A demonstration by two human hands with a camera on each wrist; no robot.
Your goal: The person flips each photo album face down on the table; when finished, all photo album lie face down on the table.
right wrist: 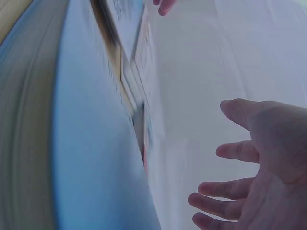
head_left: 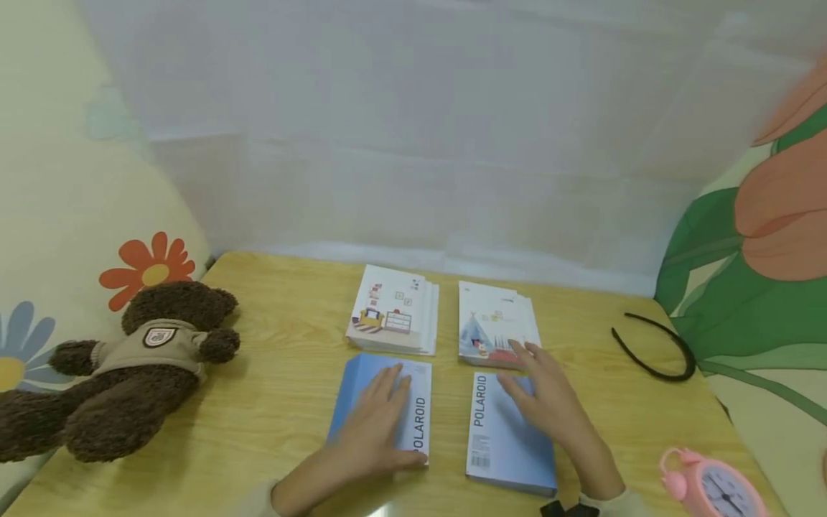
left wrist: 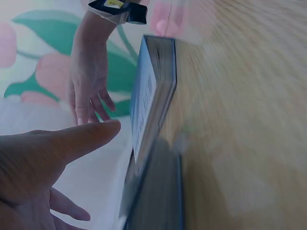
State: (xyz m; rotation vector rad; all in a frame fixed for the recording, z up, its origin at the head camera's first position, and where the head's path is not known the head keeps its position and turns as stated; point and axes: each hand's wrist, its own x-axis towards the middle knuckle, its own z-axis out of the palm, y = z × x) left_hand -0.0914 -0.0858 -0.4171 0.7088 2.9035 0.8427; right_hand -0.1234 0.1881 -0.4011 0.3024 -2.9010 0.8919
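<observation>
Two blue books marked POLAROID lie side by side near the front of the table, the left one (head_left: 416, 380) and the right one (head_left: 507, 452). Over the left blue book is my left hand (head_left: 371, 431), fingers extended and thumb spread toward its lower right corner. My right hand (head_left: 549, 398) hovers above the right blue book, palm down with loosely spread fingers; the right wrist view shows a gap between that hand (right wrist: 273, 163) and the blue cover (right wrist: 96, 139). Neither hand grips anything. Behind them lie two stacks with white illustrated covers, left (head_left: 390, 309) and right (head_left: 494, 305).
A brown teddy bear (head_left: 151, 352) in a beige top lies at the table's left. On the right are a black headband (head_left: 686, 362) and, nearer the front, a pink alarm clock (head_left: 723, 492). White cloth (head_left: 439, 143) hangs behind the wooden table (head_left: 278, 402).
</observation>
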